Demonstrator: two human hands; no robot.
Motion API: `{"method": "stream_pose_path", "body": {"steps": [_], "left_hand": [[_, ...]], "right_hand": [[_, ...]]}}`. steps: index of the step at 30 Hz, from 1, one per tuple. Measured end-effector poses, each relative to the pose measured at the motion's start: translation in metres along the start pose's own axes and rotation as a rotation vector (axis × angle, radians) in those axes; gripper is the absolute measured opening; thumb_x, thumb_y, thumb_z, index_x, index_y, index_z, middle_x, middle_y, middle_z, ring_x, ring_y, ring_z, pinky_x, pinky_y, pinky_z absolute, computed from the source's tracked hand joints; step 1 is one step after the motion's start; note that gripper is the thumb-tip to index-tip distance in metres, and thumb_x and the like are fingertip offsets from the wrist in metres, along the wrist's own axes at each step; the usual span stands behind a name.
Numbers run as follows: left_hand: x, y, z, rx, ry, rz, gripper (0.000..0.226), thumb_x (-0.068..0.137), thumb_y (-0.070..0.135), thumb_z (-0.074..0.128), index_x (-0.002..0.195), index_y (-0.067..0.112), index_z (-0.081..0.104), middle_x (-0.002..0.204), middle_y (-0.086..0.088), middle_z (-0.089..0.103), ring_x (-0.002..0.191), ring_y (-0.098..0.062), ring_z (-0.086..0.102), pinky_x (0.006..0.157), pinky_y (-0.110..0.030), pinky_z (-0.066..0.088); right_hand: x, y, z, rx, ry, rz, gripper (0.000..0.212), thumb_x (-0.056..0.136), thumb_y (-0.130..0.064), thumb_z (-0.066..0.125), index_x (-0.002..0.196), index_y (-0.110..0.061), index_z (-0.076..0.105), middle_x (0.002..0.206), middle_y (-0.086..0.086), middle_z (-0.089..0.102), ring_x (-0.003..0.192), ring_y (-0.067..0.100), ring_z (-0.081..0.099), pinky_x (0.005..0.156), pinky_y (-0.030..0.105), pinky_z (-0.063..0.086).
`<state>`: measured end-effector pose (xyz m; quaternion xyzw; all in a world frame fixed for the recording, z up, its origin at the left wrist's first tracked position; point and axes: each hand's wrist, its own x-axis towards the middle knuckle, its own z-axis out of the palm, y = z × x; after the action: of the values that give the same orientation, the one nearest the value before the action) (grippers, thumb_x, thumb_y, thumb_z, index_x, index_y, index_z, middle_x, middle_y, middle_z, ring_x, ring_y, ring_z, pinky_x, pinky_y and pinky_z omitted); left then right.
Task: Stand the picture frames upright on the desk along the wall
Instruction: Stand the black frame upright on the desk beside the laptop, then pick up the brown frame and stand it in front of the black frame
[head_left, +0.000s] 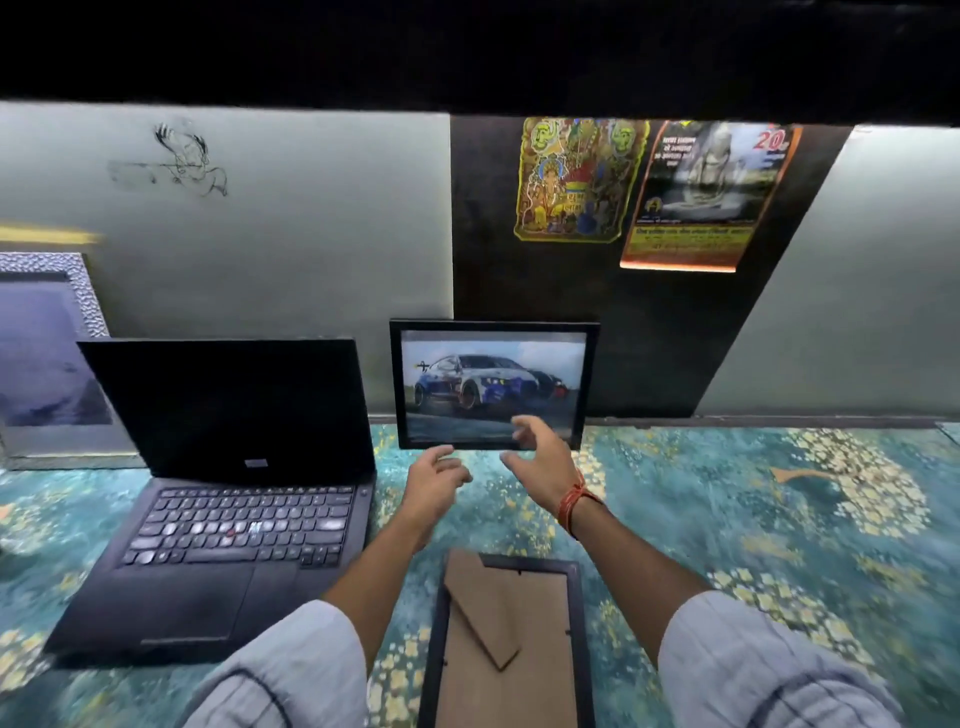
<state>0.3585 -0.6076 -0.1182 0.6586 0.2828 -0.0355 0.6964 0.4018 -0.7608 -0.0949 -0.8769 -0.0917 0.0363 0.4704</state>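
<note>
A black frame with a car picture stands upright against the wall, at the middle of the desk. My left hand hovers just in front of its lower left corner, fingers apart and empty. My right hand, a red thread on its wrist, is spread before the frame's lower right edge and holds nothing. A second black frame lies face down close to me, its brown backing and stand flap showing. At the far left a silver textured frame leans on the wall.
An open black laptop sits left of the car frame. The desk wears a teal floral cloth. Two posters hang on the dark wall panel above. A dark shelf overhangs at the top.
</note>
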Motion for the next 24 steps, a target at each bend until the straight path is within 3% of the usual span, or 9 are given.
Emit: {"method": "stream_pose_path", "body": {"steps": [3,7,9,12,15,17,19,20,24], "left_hand": [[-0.031,-0.013,-0.005,0.149,0.03,0.018,0.054,0.083,0.0,0.062,0.134,0.008,0.048,0.123,-0.016,0.061,0.093,-0.024,0.06,0.074,-0.033,0.045],[-0.081,-0.041,-0.015,0.366,0.039,-0.06,0.057,0.083,0.004,0.063,0.137,0.011,0.044,0.127,-0.014,0.058,0.101,-0.027,0.06,0.077,-0.032,0.047],[-0.097,-0.054,-0.019,0.436,0.004,-0.104,0.061,0.081,0.006,0.065,0.137,0.01,0.043,0.127,-0.012,0.059,0.103,-0.027,0.06,0.083,-0.035,0.051],[-0.114,-0.06,-0.022,0.516,-0.046,-0.127,0.063,0.08,0.006,0.069,0.136,0.009,0.043,0.126,-0.01,0.058,0.101,-0.02,0.054,0.086,-0.034,0.047],[-0.121,-0.064,-0.023,0.561,-0.064,-0.067,0.042,0.081,0.001,0.063,0.117,0.016,0.048,0.129,-0.014,0.057,0.098,-0.021,0.056,0.084,-0.042,0.052],[-0.126,-0.065,-0.024,0.559,-0.094,-0.035,0.037,0.08,0.003,0.063,0.112,0.014,0.049,0.125,-0.014,0.06,0.1,-0.025,0.063,0.083,-0.046,0.055],[-0.13,-0.064,-0.026,0.574,-0.151,-0.024,0.052,0.075,0.006,0.068,0.123,0.012,0.05,0.121,-0.009,0.063,0.103,-0.024,0.064,0.083,-0.043,0.055],[-0.134,-0.063,-0.027,0.577,-0.187,-0.036,0.063,0.071,0.006,0.072,0.129,0.013,0.048,0.121,-0.005,0.062,0.105,-0.022,0.062,0.086,-0.041,0.055],[-0.148,-0.069,-0.029,0.61,-0.365,-0.038,0.101,0.057,0.02,0.088,0.142,0.017,0.035,0.129,0.003,0.05,0.116,-0.014,0.052,0.096,-0.029,0.047]], "right_hand": [[-0.044,0.014,0.007,0.029,-0.068,0.126,0.042,0.079,-0.016,0.07,0.119,-0.014,0.057,0.095,0.001,0.06,0.088,0.018,0.058,0.08,0.026,0.046],[-0.088,0.021,0.019,-0.041,-0.235,0.283,0.044,0.075,-0.021,0.074,0.114,-0.014,0.057,0.09,0.001,0.058,0.079,0.019,0.056,0.071,0.03,0.046],[-0.096,0.022,0.025,-0.117,-0.354,0.322,0.041,0.076,-0.018,0.072,0.112,-0.013,0.055,0.092,0.003,0.057,0.085,0.022,0.056,0.072,0.03,0.045],[-0.1,0.027,0.038,-0.174,-0.482,0.305,0.026,0.078,-0.012,0.064,0.1,-0.015,0.05,0.086,0.003,0.052,0.082,0.022,0.05,0.085,0.041,0.052],[-0.101,0.03,0.045,-0.182,-0.48,0.282,0.029,0.085,-0.01,0.06,0.113,-0.011,0.055,0.094,0.002,0.054,0.086,0.019,0.05,0.069,0.027,0.043],[-0.101,0.03,0.047,-0.145,-0.484,0.291,0.021,0.086,-0.009,0.058,0.107,-0.01,0.059,0.088,0.001,0.056,0.08,0.017,0.053,0.059,0.023,0.037],[-0.102,0.028,0.046,-0.135,-0.466,0.293,0.01,0.087,-0.008,0.057,0.083,-0.017,0.056,0.072,-0.005,0.049,0.065,0.01,0.047,0.053,0.02,0.033],[-0.103,0.028,0.045,-0.114,-0.461,0.312,0.023,0.086,-0.006,0.059,0.072,-0.022,0.049,0.067,-0.006,0.045,0.062,0.008,0.044,0.053,0.019,0.033],[-0.105,0.025,0.036,0.002,-0.418,0.391,0.027,0.077,-0.002,0.07,0.071,-0.023,0.054,0.072,0.001,0.058,0.076,0.02,0.056,0.07,0.034,0.048]]}}
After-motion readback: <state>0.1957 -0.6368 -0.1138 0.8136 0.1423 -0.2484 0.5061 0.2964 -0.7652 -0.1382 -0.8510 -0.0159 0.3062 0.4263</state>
